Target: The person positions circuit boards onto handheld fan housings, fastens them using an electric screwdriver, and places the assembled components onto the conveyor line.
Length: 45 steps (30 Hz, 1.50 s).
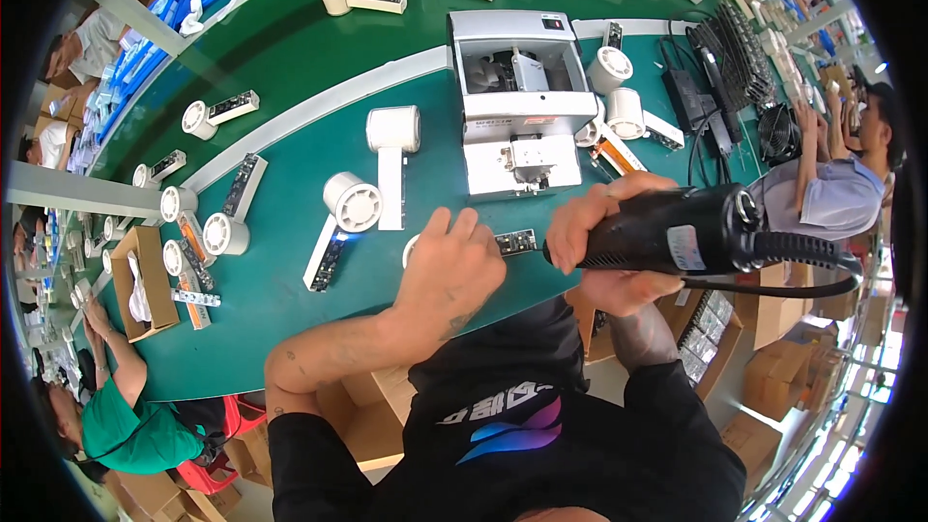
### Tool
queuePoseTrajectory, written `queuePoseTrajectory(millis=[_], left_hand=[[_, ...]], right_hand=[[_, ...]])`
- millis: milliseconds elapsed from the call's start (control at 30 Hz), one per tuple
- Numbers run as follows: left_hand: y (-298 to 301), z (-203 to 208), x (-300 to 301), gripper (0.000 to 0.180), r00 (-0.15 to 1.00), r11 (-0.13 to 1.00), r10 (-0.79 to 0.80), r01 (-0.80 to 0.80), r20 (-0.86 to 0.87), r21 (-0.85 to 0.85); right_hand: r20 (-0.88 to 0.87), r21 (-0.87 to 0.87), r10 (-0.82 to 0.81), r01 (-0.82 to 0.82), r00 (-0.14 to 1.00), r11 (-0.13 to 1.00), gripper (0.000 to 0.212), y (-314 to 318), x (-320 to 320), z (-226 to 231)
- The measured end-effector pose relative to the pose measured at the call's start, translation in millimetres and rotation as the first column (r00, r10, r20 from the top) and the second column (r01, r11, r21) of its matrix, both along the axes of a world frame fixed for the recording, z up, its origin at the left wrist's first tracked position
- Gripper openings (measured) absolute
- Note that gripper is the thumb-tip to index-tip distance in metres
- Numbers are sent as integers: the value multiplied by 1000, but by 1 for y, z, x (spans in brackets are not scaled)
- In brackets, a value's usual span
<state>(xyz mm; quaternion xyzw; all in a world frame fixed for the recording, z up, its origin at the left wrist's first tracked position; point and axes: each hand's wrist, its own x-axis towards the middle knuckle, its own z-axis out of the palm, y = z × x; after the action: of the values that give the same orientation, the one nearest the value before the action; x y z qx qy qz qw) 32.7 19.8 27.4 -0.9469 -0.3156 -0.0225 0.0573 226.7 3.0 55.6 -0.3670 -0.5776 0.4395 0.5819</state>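
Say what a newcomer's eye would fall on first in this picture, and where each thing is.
The bulky black cylindrical handheld tool, gripped in the right hand at centre right, stands out first. At upper centre is a silver-grey open-topped metal machine. White plastic units with round grilled heads lie about the green tabletop, many at left; the left hand covers part of one near the centre.
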Motion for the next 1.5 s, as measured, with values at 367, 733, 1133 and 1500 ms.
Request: queuePoseTrajectory(millis=[367,733,1133,1500], left_hand=[[1,3,-3,10,1000,1000,-15,15,20,-6],[3,11,-1,5,999,996,-34,34,3,-78],[8,13,-3,6,998,993,-63,62,-7,-99],[4,5,2,25,997,998,-29,34,78,-59]], right_hand=[[-243,93,-6,29,970,995,89,5,-7,-6],[-217,160,2,34,976,987,90,5,-8,-12],[-197,169,36,-2,980,986,83,2,-8,-12],[-36,197,-233,236,972,952,96,72,-35,43]])
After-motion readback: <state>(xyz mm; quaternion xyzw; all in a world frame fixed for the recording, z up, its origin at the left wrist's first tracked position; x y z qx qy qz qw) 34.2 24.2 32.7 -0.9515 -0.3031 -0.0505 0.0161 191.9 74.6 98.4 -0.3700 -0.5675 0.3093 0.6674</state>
